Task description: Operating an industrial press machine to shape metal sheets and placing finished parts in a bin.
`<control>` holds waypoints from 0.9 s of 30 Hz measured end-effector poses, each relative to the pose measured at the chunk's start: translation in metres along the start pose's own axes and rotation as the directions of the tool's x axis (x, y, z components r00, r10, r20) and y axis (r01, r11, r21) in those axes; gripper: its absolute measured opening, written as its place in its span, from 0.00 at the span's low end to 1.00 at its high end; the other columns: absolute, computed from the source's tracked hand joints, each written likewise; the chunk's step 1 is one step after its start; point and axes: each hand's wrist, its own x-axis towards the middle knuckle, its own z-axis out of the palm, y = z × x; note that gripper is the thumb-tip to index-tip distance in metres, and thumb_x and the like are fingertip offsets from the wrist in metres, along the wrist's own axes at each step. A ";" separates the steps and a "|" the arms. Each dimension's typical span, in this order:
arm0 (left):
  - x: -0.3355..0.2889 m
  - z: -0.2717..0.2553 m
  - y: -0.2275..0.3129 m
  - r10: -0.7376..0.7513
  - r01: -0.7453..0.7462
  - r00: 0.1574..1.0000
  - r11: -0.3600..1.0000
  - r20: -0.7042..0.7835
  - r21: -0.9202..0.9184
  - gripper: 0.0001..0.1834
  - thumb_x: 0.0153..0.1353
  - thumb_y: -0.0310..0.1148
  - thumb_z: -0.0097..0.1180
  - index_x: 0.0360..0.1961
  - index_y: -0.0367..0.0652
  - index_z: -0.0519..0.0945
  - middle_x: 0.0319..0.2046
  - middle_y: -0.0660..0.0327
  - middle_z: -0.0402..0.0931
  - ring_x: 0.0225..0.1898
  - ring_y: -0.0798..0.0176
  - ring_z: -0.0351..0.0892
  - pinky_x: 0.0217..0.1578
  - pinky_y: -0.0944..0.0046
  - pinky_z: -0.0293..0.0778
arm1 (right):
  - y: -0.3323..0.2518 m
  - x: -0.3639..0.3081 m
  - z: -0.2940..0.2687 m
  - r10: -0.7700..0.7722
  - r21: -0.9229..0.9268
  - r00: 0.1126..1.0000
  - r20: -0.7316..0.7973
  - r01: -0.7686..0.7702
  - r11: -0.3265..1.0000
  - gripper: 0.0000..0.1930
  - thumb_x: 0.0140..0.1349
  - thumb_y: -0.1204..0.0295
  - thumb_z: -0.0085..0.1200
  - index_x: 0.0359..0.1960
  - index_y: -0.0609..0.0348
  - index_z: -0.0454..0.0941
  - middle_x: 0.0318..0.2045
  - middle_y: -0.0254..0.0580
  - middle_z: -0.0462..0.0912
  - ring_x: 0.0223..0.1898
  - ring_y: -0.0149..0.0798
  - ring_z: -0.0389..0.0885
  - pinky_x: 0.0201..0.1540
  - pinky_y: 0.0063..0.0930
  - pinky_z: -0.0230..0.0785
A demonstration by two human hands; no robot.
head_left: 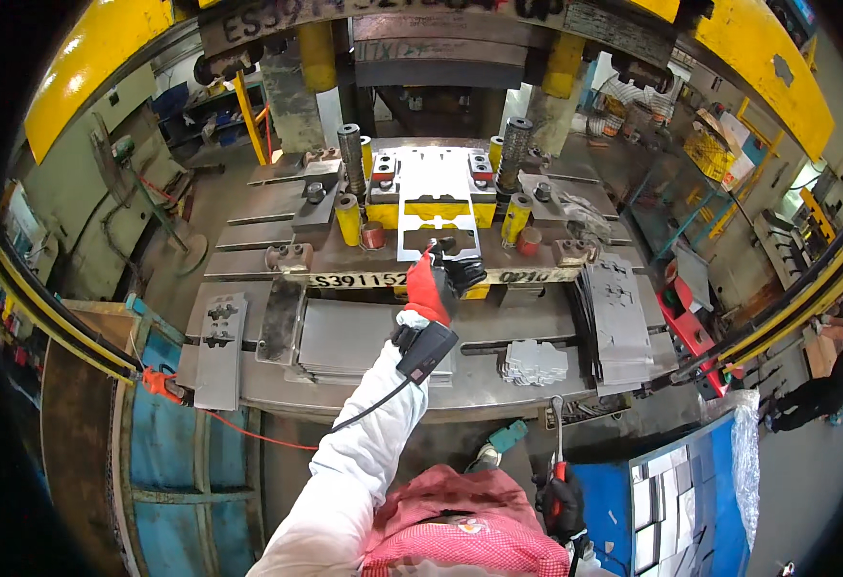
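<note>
Touching the near end of a pale metal sheet (433, 178) with cut-outs, the left hand (431, 286) is wearing a red-and-black glove; the view is not letting me tell whether its fingers are pinching it; the sheet is lying over a yellow-fronted die block (383, 214); lower down, the black-gloved right hand (565, 508) is gripping a long-shanked tool (560, 450), its fingers wrapping the red handle.

hands (431, 288): 2 | red-handled tool (560, 469): 1 | sprung posts (351, 159): 2 | red cylinders (372, 237): 2 | yellow cylinders (349, 221): perhaps 4
</note>
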 end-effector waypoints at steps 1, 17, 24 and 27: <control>-0.001 0.004 0.001 0.017 -0.017 1.000 1.000 0.016 0.014 0.22 0.61 0.46 0.43 0.46 0.38 0.69 0.32 0.46 0.76 0.30 0.51 0.79 0.35 0.54 0.78 | 0.000 0.000 0.001 -0.038 0.026 0.999 -0.010 0.038 0.999 0.21 0.54 0.66 0.47 0.49 0.58 0.63 0.31 0.44 0.77 0.21 0.28 0.71 0.20 0.21 0.66; -0.005 0.007 0.002 0.062 -0.063 0.998 0.997 0.022 0.035 0.22 0.61 0.46 0.42 0.45 0.38 0.70 0.33 0.50 0.76 0.33 0.51 0.78 0.38 0.50 0.76 | -0.006 0.001 -0.017 0.063 -0.005 0.997 -0.052 -0.064 0.998 0.16 0.53 0.66 0.47 0.43 0.57 0.67 0.28 0.37 0.75 0.22 0.29 0.72 0.19 0.21 0.65; -0.011 0.014 0.003 0.019 -0.020 1.000 0.998 0.023 0.059 0.21 0.61 0.46 0.42 0.45 0.39 0.70 0.33 0.48 0.76 0.32 0.51 0.78 0.37 0.52 0.76 | 0.005 0.003 -0.029 0.050 -0.016 0.997 -0.053 -0.051 0.999 0.15 0.54 0.66 0.46 0.43 0.56 0.67 0.27 0.36 0.75 0.19 0.27 0.70 0.17 0.21 0.63; -0.016 0.021 0.005 0.031 -0.030 1.000 0.996 -0.005 0.089 0.21 0.61 0.46 0.41 0.45 0.39 0.70 0.33 0.46 0.76 0.32 0.51 0.79 0.37 0.53 0.77 | -0.003 0.000 -0.023 0.050 -0.047 0.997 -0.060 -0.053 0.997 0.16 0.53 0.65 0.47 0.43 0.56 0.67 0.27 0.38 0.76 0.19 0.27 0.70 0.18 0.20 0.63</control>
